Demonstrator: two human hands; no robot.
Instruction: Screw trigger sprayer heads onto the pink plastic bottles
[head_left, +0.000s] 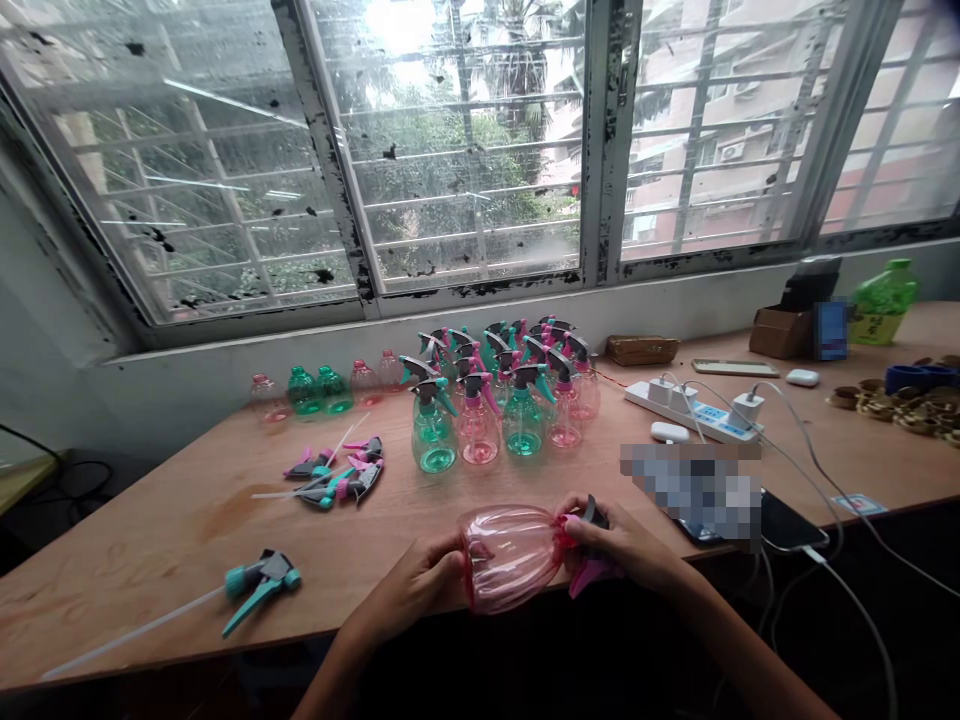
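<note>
Left hand (416, 585) cups the base of a clear, ribbed pink bottle (510, 555) lying sideways over the table (187, 520) edge; right hand (622, 545) wraps its fingers round the trigger head (590, 518).

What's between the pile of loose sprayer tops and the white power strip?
In the head view, a cluster of teal and pink spray bottles stands there on the table.

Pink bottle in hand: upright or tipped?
Tipped: clear pink plastic spray bottle lies sideways, base in left hand, grey-pink trigger head in right hand.
</note>
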